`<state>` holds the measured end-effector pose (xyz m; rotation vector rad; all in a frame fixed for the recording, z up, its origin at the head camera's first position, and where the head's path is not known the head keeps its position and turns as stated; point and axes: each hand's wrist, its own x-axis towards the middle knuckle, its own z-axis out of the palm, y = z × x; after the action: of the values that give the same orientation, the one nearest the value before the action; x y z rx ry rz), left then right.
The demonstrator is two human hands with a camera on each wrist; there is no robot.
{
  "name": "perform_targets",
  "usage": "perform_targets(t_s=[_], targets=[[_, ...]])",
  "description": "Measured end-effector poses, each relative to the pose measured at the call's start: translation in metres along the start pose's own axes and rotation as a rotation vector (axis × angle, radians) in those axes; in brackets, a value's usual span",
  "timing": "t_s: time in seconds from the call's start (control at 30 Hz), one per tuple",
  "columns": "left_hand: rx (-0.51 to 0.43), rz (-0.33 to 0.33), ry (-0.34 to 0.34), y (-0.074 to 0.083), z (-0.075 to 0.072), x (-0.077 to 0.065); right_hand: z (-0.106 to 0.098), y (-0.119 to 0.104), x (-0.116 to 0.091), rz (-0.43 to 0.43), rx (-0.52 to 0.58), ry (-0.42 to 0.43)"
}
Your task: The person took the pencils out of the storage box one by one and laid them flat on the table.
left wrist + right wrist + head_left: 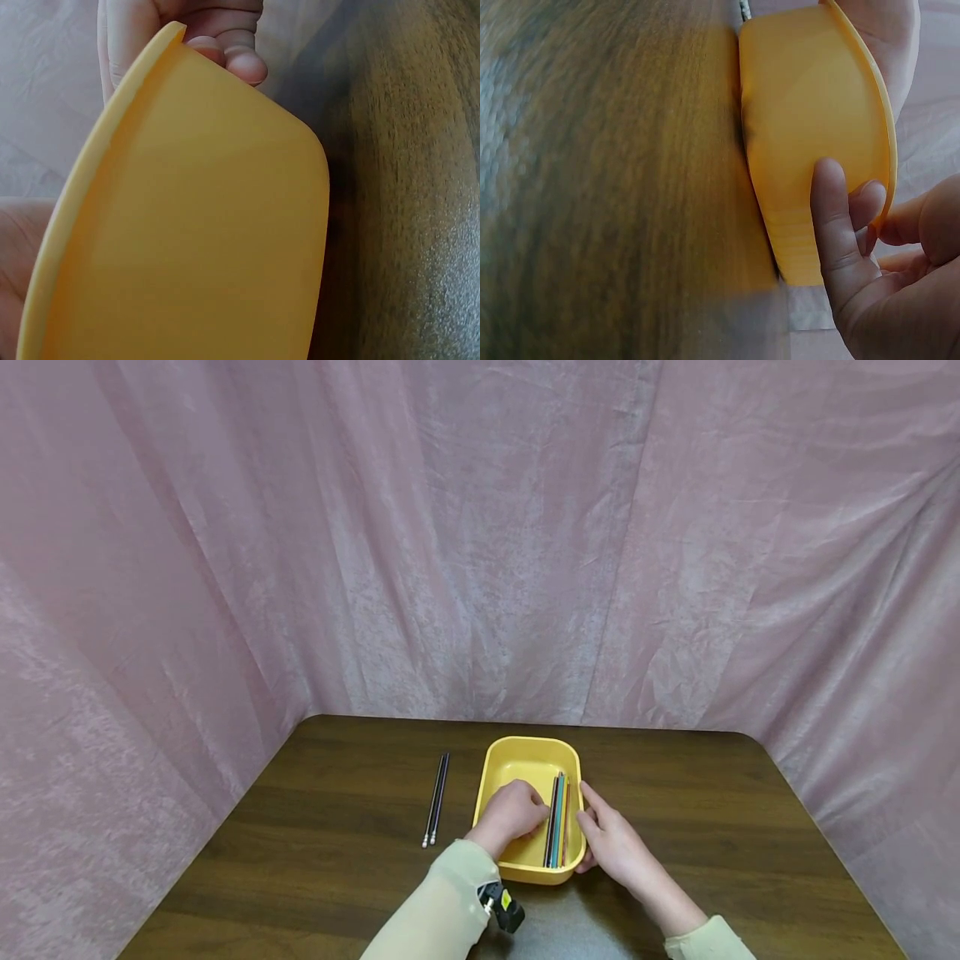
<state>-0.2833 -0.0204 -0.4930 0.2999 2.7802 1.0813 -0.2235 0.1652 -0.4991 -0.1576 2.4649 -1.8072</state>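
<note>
A yellow plastic tray (525, 875) sits on the table in the head view. Several pencils (558, 818), dark, blue and reddish, lie lengthwise along its right side. My left hand (513, 810) reaches inside the tray with bent fingers, its fingertips beside the leftmost dark pencil; whether they pinch anything is hidden. My right hand (618, 847) holds the tray's right side. In the right wrist view, the thumb is at the rim and the fingers (830, 199) lie against the outer wall. The left wrist view is mostly filled by the tray's outer wall (202, 202).
Two dark pencils (436, 800) with white eraser ends lie side by side on the brown wooden table (337, 827), left of the tray. Pink curtains (525, 543) hang behind the table's far edge. A small black device (504, 907) is strapped at the left wrist.
</note>
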Motion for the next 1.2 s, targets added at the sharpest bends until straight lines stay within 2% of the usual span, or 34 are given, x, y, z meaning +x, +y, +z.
perform_targets(t_s=[0.23,0.47,0.9,1.13,1.2], targets=[[0.04,-0.018,0.011,0.003,0.002,0.0,0.0,0.001,0.0,0.001,0.0,-0.002],[0.093,-0.029,0.013,-0.001,0.009,0.008,0.0,0.001,0.001,0.0,0.012,-0.004],[0.173,-0.046,0.025,0.004,0.013,0.008,-0.001,0.0,0.0,0.002,0.0,-0.003],[0.202,-0.044,0.027,-0.008,0.022,0.023,-0.001,0.0,0.001,-0.002,-0.003,-0.002],[0.195,-0.054,0.007,-0.007,0.021,0.024,-0.001,0.0,0.001,-0.002,-0.002,-0.002]])
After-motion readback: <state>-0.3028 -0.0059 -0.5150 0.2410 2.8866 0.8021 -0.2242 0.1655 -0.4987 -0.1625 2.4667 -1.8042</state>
